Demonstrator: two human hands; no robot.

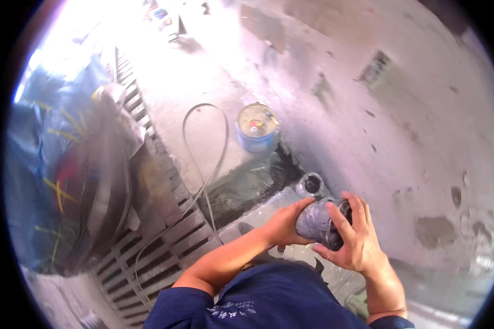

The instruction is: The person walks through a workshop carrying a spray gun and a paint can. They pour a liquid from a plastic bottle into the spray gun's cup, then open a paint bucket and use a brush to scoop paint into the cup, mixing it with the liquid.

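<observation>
Grey cylinder point(312, 220), dark at its right end, sat between my two hands just in front of me, close by the right-hand wall point(422, 148). My left hand point(286, 225) was curled about its left side, thumb on the far edge, fingers partly hidden underneath. My right hand point(355, 241) had the dark end between bent, widely spread fingers and a thumb on the near side; how hard it pressed, I couldn't tell. Its bulk made me judge it fairly heavy, stiff rather than soft, and perhaps slick where the surface looked smeared, so the round body seemed the surest hold, one palm to each side, with fingertips kept off the rim. Just beyond it stood a grey pipe end point(312, 184), and farther off, to the left, a blue bucket point(254, 142).
</observation>
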